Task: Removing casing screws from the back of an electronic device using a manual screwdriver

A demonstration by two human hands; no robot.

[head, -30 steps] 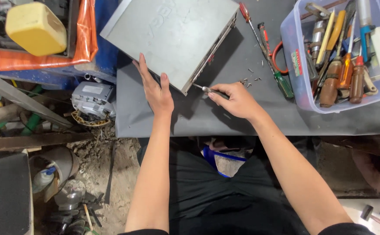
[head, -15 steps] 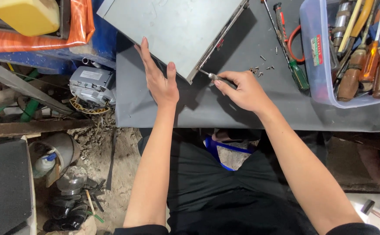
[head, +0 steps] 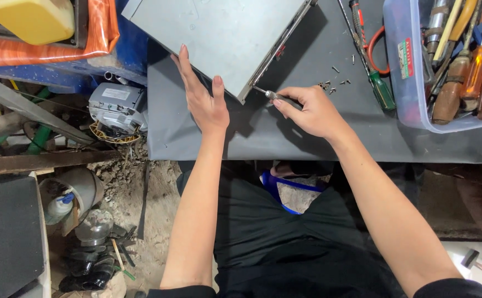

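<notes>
A flat grey metal case (head: 224,33) lies tilted on the dark grey work table (head: 307,138). My left hand (head: 202,96) rests flat against the case's near edge, fingers spread. My right hand (head: 307,110) grips a screwdriver (head: 271,95) whose tip meets the case's near corner. Several small screws (head: 332,84) lie loose on the table just beyond my right hand.
A clear plastic bin (head: 412,66) of screwdrivers and tools stands at the right. A green-handled screwdriver (head: 376,83) lies beside it. Left of the table are a small motor (head: 117,110), a yellow canister (head: 31,19), orange sheeting and floor clutter.
The view has shifted slightly. My right hand has kept the screwdriver at the case's corner, and my left hand has stayed pressed on the case edge.
</notes>
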